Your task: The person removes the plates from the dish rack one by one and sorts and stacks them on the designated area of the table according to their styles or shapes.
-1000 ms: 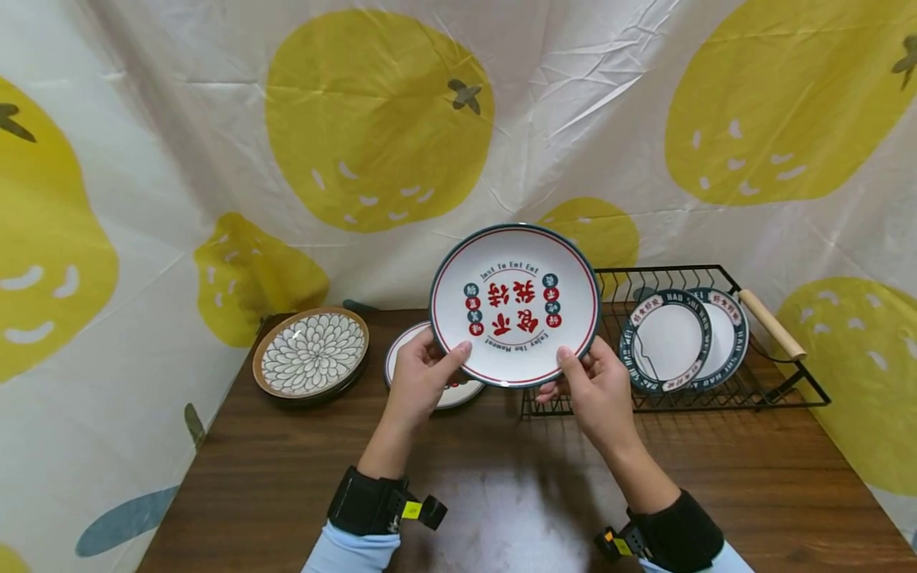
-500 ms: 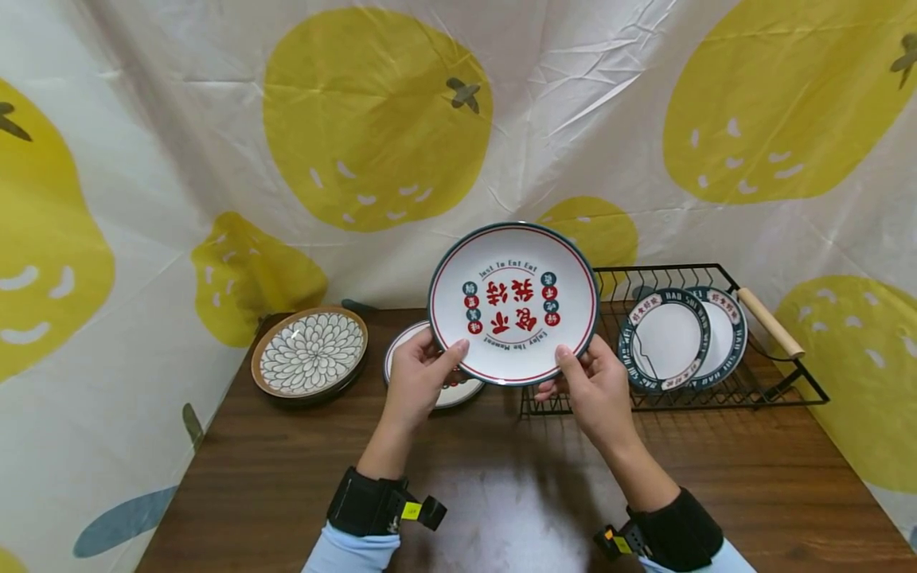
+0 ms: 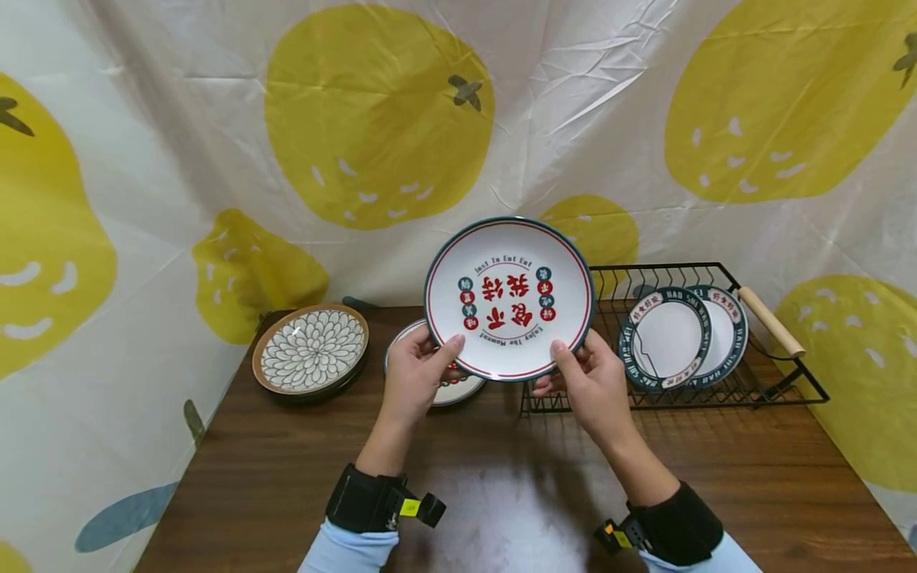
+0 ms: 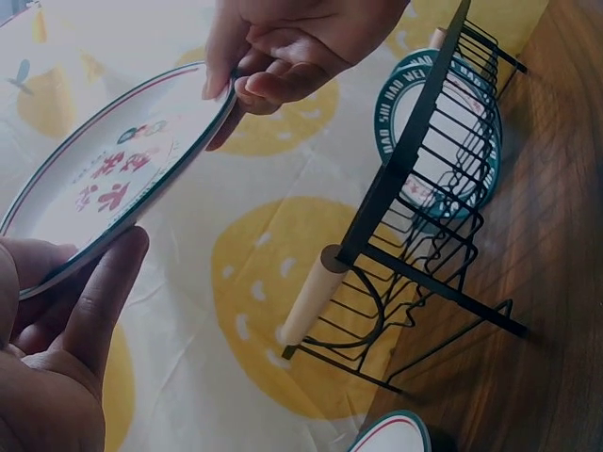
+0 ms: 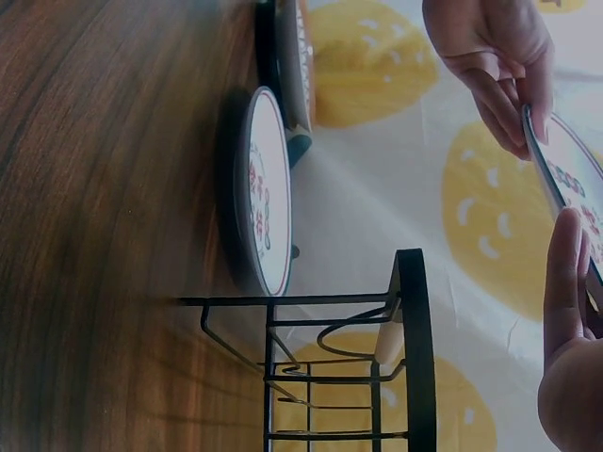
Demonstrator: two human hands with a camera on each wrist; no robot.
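Observation:
Both hands hold a white plate (image 3: 509,350) with a dark green rim and red lettering, raised above the table and tilted so its face shows. The left hand (image 3: 415,378) pinches its lower left edge, thumb on the face and fingers behind. On the lower right edge the right hand (image 3: 591,382) grips in the same way. In the left wrist view the plate (image 4: 141,141) is seen from the side between the two hands. Behind the left hand a similar plate (image 3: 458,393) lies on the table, partly hidden.
A black wire dish rack (image 3: 759,398) with a wooden handle (image 3: 772,321) stands at the right. Two green-rimmed plates (image 3: 666,338) lean in it, overlapping. At the left sits a brown-rimmed, petal-patterned dish (image 3: 313,350) on the wooden table (image 3: 487,501). A patterned cloth (image 3: 172,159) hangs behind.
The held plate has risen slightly and shifted a little to the left in view, with both hands still on it. The other plates and the rack have stayed put.

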